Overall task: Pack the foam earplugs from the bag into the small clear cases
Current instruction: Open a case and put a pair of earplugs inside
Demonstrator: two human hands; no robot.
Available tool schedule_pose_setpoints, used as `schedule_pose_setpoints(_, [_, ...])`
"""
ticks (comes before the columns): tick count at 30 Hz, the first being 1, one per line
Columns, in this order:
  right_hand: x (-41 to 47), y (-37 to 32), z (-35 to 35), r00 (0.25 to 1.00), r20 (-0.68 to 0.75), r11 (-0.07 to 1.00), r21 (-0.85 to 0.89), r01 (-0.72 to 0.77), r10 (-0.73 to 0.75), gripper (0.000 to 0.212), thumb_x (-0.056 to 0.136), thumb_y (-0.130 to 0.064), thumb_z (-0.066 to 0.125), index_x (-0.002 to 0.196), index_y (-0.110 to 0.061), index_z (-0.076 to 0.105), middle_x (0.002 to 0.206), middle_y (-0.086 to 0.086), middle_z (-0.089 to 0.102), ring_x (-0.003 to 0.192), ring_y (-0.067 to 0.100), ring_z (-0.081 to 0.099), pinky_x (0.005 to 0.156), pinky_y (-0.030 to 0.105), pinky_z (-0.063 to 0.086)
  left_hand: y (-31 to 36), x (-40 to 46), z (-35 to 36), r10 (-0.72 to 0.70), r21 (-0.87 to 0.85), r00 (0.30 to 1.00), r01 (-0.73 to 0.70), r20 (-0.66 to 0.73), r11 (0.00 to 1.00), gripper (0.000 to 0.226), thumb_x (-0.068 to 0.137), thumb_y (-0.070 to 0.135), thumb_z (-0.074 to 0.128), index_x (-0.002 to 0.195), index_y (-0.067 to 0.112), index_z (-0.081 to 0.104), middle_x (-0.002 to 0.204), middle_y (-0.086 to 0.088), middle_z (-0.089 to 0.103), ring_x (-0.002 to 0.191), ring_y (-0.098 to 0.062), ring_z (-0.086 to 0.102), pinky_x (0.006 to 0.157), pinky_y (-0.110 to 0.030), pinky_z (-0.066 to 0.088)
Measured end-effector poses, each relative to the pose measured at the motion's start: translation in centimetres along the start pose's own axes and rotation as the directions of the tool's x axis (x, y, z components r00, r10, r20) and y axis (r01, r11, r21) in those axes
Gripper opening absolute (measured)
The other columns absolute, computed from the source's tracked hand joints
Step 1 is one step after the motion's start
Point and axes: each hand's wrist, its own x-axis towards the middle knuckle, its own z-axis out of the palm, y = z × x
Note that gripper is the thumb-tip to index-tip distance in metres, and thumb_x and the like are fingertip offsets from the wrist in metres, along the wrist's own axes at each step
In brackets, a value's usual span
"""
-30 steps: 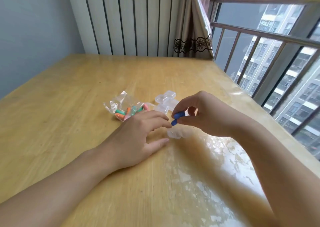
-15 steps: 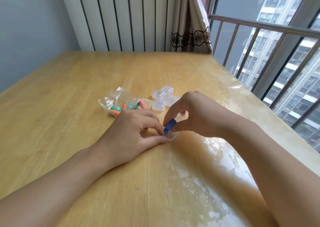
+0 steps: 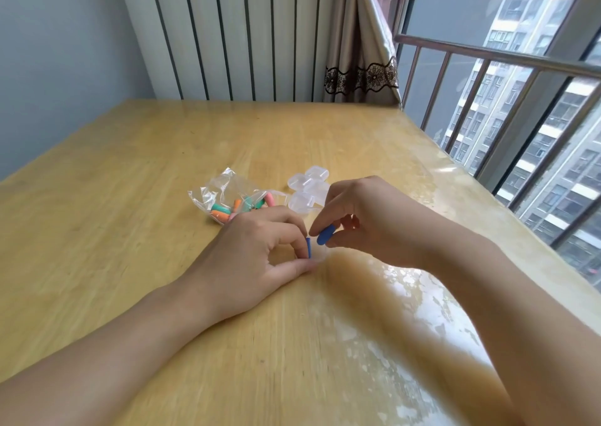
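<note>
- Left hand [image 3: 260, 250] pinches one blue earplug [image 3: 308, 247] over a barely visible clear case on the tabletop [image 3: 130, 197].
- Right hand [image 3: 364, 217] pinches another [image 3: 326, 234].
- Bag [image 3: 232, 197] looks mostly full and the spare cases [image 3: 307, 188] look empty, so early days.

I see a home, high in an apartment block: wooden table [image 3: 162, 152], lace-trimmed curtain [image 3: 361, 67], railed window [image 3: 487, 67] facing residential towers [image 3: 527, 67].

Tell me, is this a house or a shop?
Probably a home, high in an apartment block: a worn yellow wooden table stands beside a brown lace-trimmed curtain and a metal window railing, with tall residential towers outside.
</note>
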Motion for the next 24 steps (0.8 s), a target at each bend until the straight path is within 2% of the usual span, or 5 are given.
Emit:
schedule_pose_setpoints(3, [0.25,-0.17,0.67,1.0,-0.003,1.0,-0.019,0.0,0.0,0.026,0.086,-0.008,0.077,0.103,-0.027,0.08,0.091,-0.005,0.064,0.073,-0.002,0.052,0.065,0.009,0.036,-0.04,0.04,-0.09,0.021,-0.012,1.0,-0.021,0.004,1.0,0.014,0.079,0.039,0.077,0.073,0.028,0.07,0.089,0.019,0.068,0.088,0.0,0.064,0.093,-0.035,0.042])
schedule_pose_setpoints(6, [0.32,-0.13,0.54,1.0,-0.026,1.0,-0.008,-0.011,0.011,0.031,0.083,-0.004,0.079,0.102,-0.028,0.08,0.093,-0.005,0.066,0.075,0.005,0.057,0.064,0.013,0.04,-0.02,0.0,-0.17,0.025,-0.026,1.0,-0.025,0.005,0.999,0.013,0.079,0.033,0.082,0.074,0.028,0.071,0.089,0.017,0.07,0.089,-0.001,0.064,0.093,-0.026,0.039])
schedule_pose_setpoints(11, [0.38,-0.16,0.67,1.0,-0.001,0.999,0.039,-0.028,0.028,0.04,0.079,0.001,0.074,0.102,-0.031,0.079,0.092,-0.014,0.069,0.075,0.003,0.058,0.064,0.012,0.041,-0.27,-0.04,-0.15,-0.026,-0.068,1.0,0.025,-0.014,0.997,0.016,0.074,0.043,0.078,0.079,0.031,0.068,0.085,0.014,0.07,0.084,-0.012,0.066,0.098,-0.06,0.045])
schedule_pose_setpoints(17, [-0.03,-0.02,0.03,0.998,0.038,0.975,0.214,-0.054,0.047,0.037,0.08,0.0,0.066,0.102,-0.026,0.079,0.097,-0.015,0.076,0.083,-0.005,0.065,0.069,0.008,0.046,-0.51,0.03,-0.01,-0.071,-0.094,0.997,0.07,-0.013,0.993,0.028,0.071,0.054,0.072,0.088,0.034,0.065,0.087,0.015,0.071,0.081,-0.013,0.066,0.099,-0.06,0.045])
schedule_pose_setpoints(24, [0.39,0.32,0.83,0.995,0.02,0.95,0.295,-0.104,0.102,0.021,0.082,-0.008,0.079,0.095,-0.024,0.08,0.086,-0.018,0.075,0.079,0.003,0.07,0.066,0.011,0.05,-0.28,-0.01,-0.04,-0.038,-0.099,0.999,0.036,-0.015,0.994,0.012,0.074,0.039,0.079,0.074,0.028,0.072,0.09,0.015,0.071,0.09,-0.006,0.065,0.105,-0.057,0.038])
